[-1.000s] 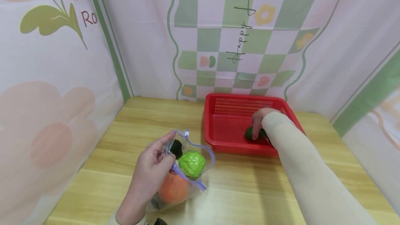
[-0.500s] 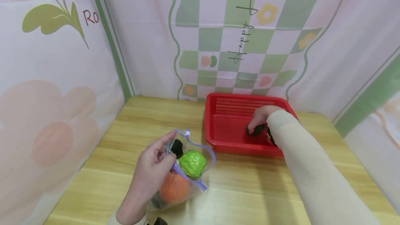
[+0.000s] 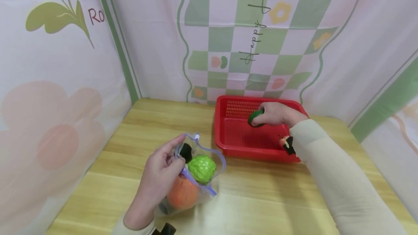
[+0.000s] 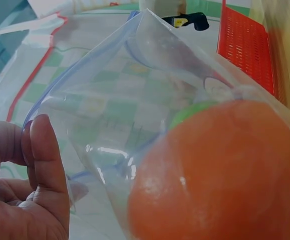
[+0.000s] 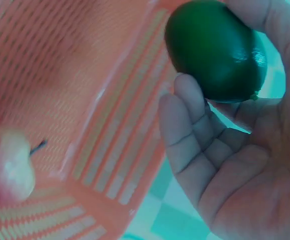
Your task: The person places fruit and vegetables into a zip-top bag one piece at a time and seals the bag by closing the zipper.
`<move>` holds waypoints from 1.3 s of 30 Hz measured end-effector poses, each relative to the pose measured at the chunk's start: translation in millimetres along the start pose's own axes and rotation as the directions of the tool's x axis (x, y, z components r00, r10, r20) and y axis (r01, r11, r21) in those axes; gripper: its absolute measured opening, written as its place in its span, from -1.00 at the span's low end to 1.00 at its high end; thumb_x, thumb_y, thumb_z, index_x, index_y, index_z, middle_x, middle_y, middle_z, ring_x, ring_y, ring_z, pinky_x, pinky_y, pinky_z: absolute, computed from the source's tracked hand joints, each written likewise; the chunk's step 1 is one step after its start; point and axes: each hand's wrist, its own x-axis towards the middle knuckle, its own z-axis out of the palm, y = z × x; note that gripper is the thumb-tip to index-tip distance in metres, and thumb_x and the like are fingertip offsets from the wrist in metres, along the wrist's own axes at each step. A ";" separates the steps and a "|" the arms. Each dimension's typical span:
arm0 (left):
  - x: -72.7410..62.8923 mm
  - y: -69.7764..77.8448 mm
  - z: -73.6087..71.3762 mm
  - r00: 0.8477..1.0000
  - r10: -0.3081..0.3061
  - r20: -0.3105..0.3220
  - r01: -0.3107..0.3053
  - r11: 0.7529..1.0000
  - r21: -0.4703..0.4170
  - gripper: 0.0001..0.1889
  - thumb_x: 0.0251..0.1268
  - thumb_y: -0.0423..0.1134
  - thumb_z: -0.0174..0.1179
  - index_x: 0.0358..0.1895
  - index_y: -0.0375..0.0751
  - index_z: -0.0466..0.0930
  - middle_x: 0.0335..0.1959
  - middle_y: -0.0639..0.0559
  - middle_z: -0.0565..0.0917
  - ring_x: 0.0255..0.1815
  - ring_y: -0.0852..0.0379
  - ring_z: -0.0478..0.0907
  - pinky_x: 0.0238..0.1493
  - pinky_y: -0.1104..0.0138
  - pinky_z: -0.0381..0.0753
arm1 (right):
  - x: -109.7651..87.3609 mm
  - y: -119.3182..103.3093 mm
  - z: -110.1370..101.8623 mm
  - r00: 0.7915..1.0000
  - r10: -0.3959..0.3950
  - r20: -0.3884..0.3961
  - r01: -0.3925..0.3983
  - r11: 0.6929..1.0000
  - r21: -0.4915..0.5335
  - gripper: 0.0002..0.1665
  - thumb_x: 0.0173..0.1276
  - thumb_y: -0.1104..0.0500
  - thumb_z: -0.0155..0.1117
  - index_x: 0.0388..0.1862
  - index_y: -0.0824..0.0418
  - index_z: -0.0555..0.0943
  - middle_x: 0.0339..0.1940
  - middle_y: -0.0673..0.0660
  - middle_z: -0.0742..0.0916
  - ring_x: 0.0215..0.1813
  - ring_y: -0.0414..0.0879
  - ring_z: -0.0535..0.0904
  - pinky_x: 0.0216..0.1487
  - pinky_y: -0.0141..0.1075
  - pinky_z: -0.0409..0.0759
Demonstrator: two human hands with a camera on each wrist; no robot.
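My left hand (image 3: 158,175) pinches the edge of a clear zip bag (image 3: 195,183) with a blue-purple zip strip; its mouth gapes open. Inside the bag are a bright green, leafy-looking cabbage (image 3: 202,169), a large orange round thing (image 3: 183,193) and a black object (image 3: 185,152). In the left wrist view the orange thing (image 4: 230,170) fills the lower right, seen through the plastic. Over the red basket (image 3: 225,148), my right hand (image 3: 275,113) grips a glossy dark green oval fruit (image 5: 217,52) between thumb and fingers, raised off the basket floor.
A red and yellow apple (image 5: 7,165) with a dark stem lies in the basket's right part, partly covered by the black wrist device (image 3: 289,145) in the head view. Behind the wooden table (image 3: 156,119) hangs a green checked cloth (image 3: 245,39).
My right hand has lifted the green fruit from the basket floor and moved it up and slightly left in the head view. The left hand and bag stay nearly still.
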 end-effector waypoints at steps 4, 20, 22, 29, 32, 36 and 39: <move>-0.6 0.0 1.4 1.000 0.004 -0.003 -0.004 1.000 0.007 -0.36 0.28 -0.51 0.11 0.43 0.00 0.53 -0.69 0.05 0.37 -0.70 0.22 0.38 -0.50 0.23 0.75 | -12.9 -16.1 0.5 0.992 -0.070 -0.103 0.072 0.997 0.017 -0.49 0.19 -0.14 0.46 -0.13 0.18 0.53 -0.41 0.07 0.65 -0.36 -0.06 0.55 -0.30 -0.23 0.52; -1.2 -0.7 5.1 1.000 -0.023 -0.016 0.023 1.000 -0.012 -0.36 0.27 -0.51 0.11 0.43 0.01 0.54 -0.68 0.01 0.42 -0.67 0.16 0.44 -0.46 0.25 0.76 | -72.1 -82.7 35.3 0.929 -0.269 -0.253 0.311 0.939 0.144 -0.43 0.11 -0.12 0.58 0.04 -0.07 0.52 -0.15 -0.04 0.69 -0.17 -0.03 0.63 -0.18 -0.18 0.67; -1.1 -0.4 5.3 1.000 -0.020 -0.015 0.020 1.000 -0.014 -0.36 0.28 -0.51 0.11 0.43 0.01 0.54 -0.69 0.01 0.41 -0.68 0.16 0.43 -0.45 0.25 0.76 | -78.5 -89.8 44.4 0.909 -0.309 -0.281 0.356 0.925 0.133 -0.45 0.13 -0.11 0.57 0.05 -0.09 0.53 -0.14 -0.08 0.68 -0.18 -0.07 0.63 -0.19 -0.19 0.67; -1.0 -0.7 4.9 1.000 -0.003 -0.008 0.003 1.000 -0.012 -0.36 0.28 -0.51 0.11 0.44 0.00 0.53 -0.70 0.01 0.42 -0.70 0.19 0.41 -0.48 0.27 0.74 | -95.1 -113.2 73.2 0.820 -0.456 -0.345 0.505 0.861 0.063 -0.39 0.06 -0.07 0.64 0.07 -0.09 0.55 -0.11 -0.18 0.64 -0.15 -0.19 0.59 -0.18 -0.26 0.69; -0.6 -1.3 5.4 1.000 -0.002 -0.002 0.002 1.000 -0.020 -0.36 0.28 -0.51 0.11 0.44 0.00 0.52 -0.70 -0.01 0.45 -0.70 0.14 0.44 -0.50 0.28 0.73 | -99.8 -124.2 83.1 0.775 -0.519 -0.362 0.552 0.834 -0.012 -0.34 0.03 -0.08 0.66 0.10 -0.05 0.57 -0.09 -0.16 0.63 -0.13 -0.24 0.56 -0.18 -0.34 0.69; -0.4 -1.3 5.6 1.000 -0.007 -0.003 0.007 1.000 -0.029 -0.37 0.28 -0.50 0.12 0.43 0.00 0.54 -0.69 -0.03 0.47 -0.67 0.09 0.49 -0.49 0.27 0.74 | -101.9 -138.8 95.4 0.731 -0.584 -0.353 0.581 0.804 -0.127 -0.29 0.05 -0.10 0.65 0.17 0.03 0.58 -0.06 -0.06 0.62 -0.14 -0.25 0.54 -0.19 -0.41 0.68; -0.6 -1.0 5.2 1.000 -0.009 -0.006 0.009 1.000 -0.020 -0.37 0.28 -0.49 0.12 0.43 0.00 0.54 -0.67 -0.03 0.48 -0.67 0.10 0.50 -0.50 0.28 0.73 | -100.5 -148.1 103.8 0.712 -0.613 -0.342 0.588 0.787 -0.186 -0.28 0.08 -0.10 0.62 0.20 0.06 0.58 -0.07 0.00 0.63 -0.17 -0.23 0.56 -0.22 -0.45 0.67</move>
